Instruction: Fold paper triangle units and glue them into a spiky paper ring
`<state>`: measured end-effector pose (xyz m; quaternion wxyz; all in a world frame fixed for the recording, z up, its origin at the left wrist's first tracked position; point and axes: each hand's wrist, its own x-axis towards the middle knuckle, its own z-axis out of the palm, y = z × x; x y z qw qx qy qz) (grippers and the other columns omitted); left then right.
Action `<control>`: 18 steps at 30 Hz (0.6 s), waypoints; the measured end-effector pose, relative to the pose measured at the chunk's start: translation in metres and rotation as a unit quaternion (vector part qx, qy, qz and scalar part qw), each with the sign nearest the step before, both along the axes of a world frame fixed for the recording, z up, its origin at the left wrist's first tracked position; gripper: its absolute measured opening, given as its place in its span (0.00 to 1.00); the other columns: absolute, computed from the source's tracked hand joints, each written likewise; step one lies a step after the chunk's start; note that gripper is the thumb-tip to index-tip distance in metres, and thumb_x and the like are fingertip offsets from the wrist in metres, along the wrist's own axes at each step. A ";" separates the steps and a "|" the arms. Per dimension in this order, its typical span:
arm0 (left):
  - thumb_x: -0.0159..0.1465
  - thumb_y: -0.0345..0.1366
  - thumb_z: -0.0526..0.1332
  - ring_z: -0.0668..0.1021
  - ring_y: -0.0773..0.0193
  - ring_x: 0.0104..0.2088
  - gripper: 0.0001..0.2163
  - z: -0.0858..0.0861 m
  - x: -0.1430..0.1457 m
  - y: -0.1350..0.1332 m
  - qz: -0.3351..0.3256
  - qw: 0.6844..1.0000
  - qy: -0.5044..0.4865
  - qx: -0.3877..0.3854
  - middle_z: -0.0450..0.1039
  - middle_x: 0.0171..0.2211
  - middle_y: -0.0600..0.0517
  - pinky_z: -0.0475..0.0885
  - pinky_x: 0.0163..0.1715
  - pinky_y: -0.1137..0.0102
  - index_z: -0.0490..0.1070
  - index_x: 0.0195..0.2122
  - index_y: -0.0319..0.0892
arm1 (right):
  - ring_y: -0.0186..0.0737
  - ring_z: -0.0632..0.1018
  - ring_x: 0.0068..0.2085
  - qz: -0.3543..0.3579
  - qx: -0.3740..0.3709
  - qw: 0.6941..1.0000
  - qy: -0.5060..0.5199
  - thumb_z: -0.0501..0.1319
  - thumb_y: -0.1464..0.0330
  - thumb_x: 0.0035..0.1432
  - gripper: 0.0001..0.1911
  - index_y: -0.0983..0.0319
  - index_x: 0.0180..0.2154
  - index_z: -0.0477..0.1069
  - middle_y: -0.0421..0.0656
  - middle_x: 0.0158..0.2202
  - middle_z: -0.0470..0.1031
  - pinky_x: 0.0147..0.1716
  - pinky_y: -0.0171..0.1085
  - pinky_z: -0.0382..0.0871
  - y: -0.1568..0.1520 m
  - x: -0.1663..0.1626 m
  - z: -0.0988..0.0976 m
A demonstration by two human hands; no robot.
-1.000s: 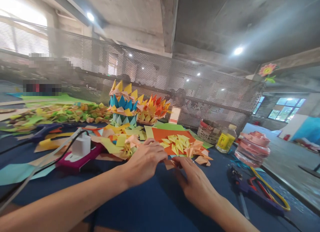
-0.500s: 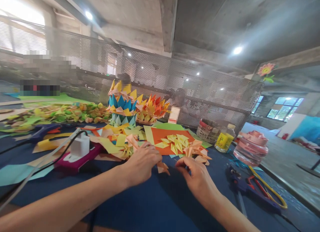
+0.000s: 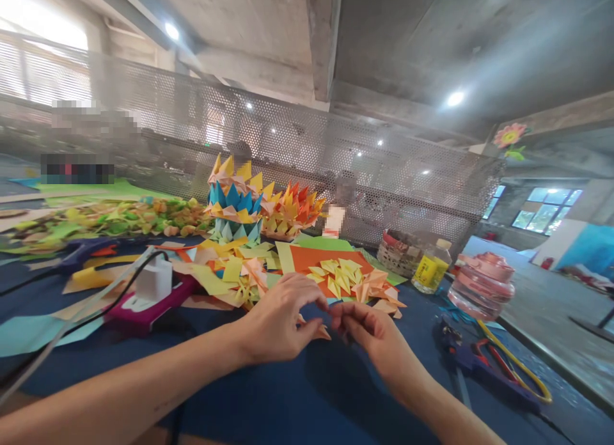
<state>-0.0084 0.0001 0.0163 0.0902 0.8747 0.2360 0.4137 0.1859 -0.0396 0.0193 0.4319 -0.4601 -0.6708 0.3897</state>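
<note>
Above the blue tabletop my left hand is curved, with a gap between its index finger and thumb. Its index fingertip meets the fingertips of my right hand, which are pinched together. Whatever they pinch is too small to make out. A folded peach paper piece shows just behind my left thumb, mostly hidden by the hand. Beyond my hands, yellow folded paper pieces lie on an orange sheet, with more peach folded pieces at their right.
Left are a magenta power strip with a white plug, cables and paper scraps. Folded-paper tiers stand behind. To the right are a basket, a yellow-labelled bottle, a pink jug and a blue glue gun.
My left hand has moved slightly right and opened its thumb from its index finger. My right fingers have moved left and closed together, so both hands' fingertips now meet.
</note>
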 end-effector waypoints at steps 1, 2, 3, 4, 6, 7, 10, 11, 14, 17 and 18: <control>0.56 0.28 0.60 0.73 0.60 0.38 0.04 0.000 0.001 0.000 0.009 1.000 -0.017 0.009 0.74 0.33 0.52 0.64 0.42 0.63 0.69 0.33 0.42 | 0.33 0.69 0.29 0.016 -0.048 0.996 0.069 0.63 0.62 0.55 0.11 0.61 0.36 0.76 0.40 0.29 0.73 0.30 0.32 0.62 -0.001 -0.002 0.000; 0.57 0.30 0.61 0.73 0.60 0.37 0.02 0.001 0.001 0.000 0.019 0.999 -0.030 0.020 0.74 0.33 0.52 0.64 0.42 0.63 0.69 0.32 0.41 | 0.32 0.68 0.30 0.027 -0.087 0.987 0.132 0.65 0.62 0.53 0.12 0.61 0.37 0.77 0.40 0.30 0.72 0.31 0.31 0.62 -0.002 -0.004 0.001; 0.58 0.30 0.62 0.73 0.60 0.36 0.02 0.001 0.001 0.001 0.027 0.998 -0.043 0.030 0.74 0.32 0.52 0.63 0.41 0.63 0.69 0.32 0.41 | 0.31 0.68 0.31 0.034 -0.116 0.975 0.185 0.68 0.63 0.50 0.13 0.61 0.38 0.78 0.40 0.31 0.72 0.32 0.30 0.62 -0.002 -0.005 0.001; 0.58 0.30 0.62 0.73 0.60 0.36 0.02 0.002 0.002 0.001 0.034 0.997 -0.054 0.039 0.74 0.32 0.53 0.63 0.41 0.64 0.69 0.32 0.41 | 0.31 0.68 0.32 0.041 -0.137 0.964 0.225 0.69 0.65 0.48 0.14 0.61 0.39 0.78 0.40 0.31 0.72 0.32 0.30 0.62 -0.003 -0.006 0.001; 0.58 0.29 0.62 0.73 0.61 0.36 0.03 0.003 0.002 0.001 0.046 0.995 -0.076 0.054 0.73 0.31 0.53 0.63 0.40 0.64 0.69 0.32 0.41 | 0.31 0.68 0.33 0.058 -0.161 0.946 0.274 0.71 0.67 0.47 0.16 0.62 0.40 0.78 0.40 0.32 0.71 0.32 0.29 0.62 -0.003 -0.006 0.001; 0.58 0.29 0.62 0.73 0.62 0.35 0.03 0.003 0.002 0.002 0.050 0.993 -0.083 0.062 0.73 0.31 0.53 0.62 0.40 0.65 0.69 0.32 0.41 | 0.31 0.67 0.33 0.066 -0.171 0.941 0.286 0.71 0.68 0.47 0.16 0.62 0.41 0.78 0.41 0.32 0.70 0.32 0.29 0.62 -0.003 -0.006 0.001; 0.60 0.29 0.62 0.72 0.62 0.35 0.02 0.003 0.002 0.002 0.052 0.990 -0.090 0.090 0.73 0.31 0.54 0.62 0.39 0.65 0.69 0.33 0.41 | 0.30 0.67 0.33 0.085 -0.194 0.927 0.309 0.71 0.70 0.47 0.18 0.63 0.43 0.78 0.40 0.32 0.69 0.32 0.29 0.63 -0.003 -0.005 0.001; 0.60 0.29 0.62 0.72 0.63 0.35 0.02 0.003 0.001 0.003 0.052 0.990 -0.089 0.101 0.74 0.31 0.54 0.62 0.39 0.66 0.70 0.33 0.41 | 0.30 0.66 0.33 0.090 -0.199 0.924 0.315 0.71 0.71 0.47 0.18 0.62 0.43 0.78 0.40 0.32 0.68 0.32 0.29 0.63 -0.004 -0.004 0.001; 0.62 0.30 0.62 0.73 0.63 0.34 0.02 0.002 0.001 0.004 0.057 0.985 -0.090 0.135 0.75 0.31 0.55 0.62 0.39 0.66 0.71 0.32 0.42 | 0.30 0.66 0.32 0.102 -0.204 0.916 0.330 0.71 0.72 0.47 0.19 0.62 0.44 0.77 0.40 0.31 0.67 0.32 0.30 0.63 -0.005 -0.005 0.003; 0.64 0.30 0.61 0.73 0.64 0.35 0.04 0.001 0.000 0.005 0.059 0.980 -0.088 0.167 0.76 0.31 0.55 0.62 0.41 0.65 0.71 0.31 0.42 | 0.30 0.65 0.32 0.115 -0.204 0.910 0.343 0.70 0.72 0.47 0.20 0.62 0.45 0.77 0.40 0.31 0.67 0.31 0.30 0.62 -0.006 -0.007 0.004; 0.64 0.30 0.60 0.73 0.63 0.35 0.04 0.001 -0.001 0.006 0.060 0.979 -0.085 0.176 0.76 0.31 0.55 0.62 0.42 0.64 0.71 0.31 0.42 | 0.30 0.65 0.31 0.121 -0.204 0.907 0.347 0.70 0.73 0.48 0.20 0.62 0.45 0.77 0.40 0.31 0.67 0.31 0.30 0.62 -0.007 -0.007 0.005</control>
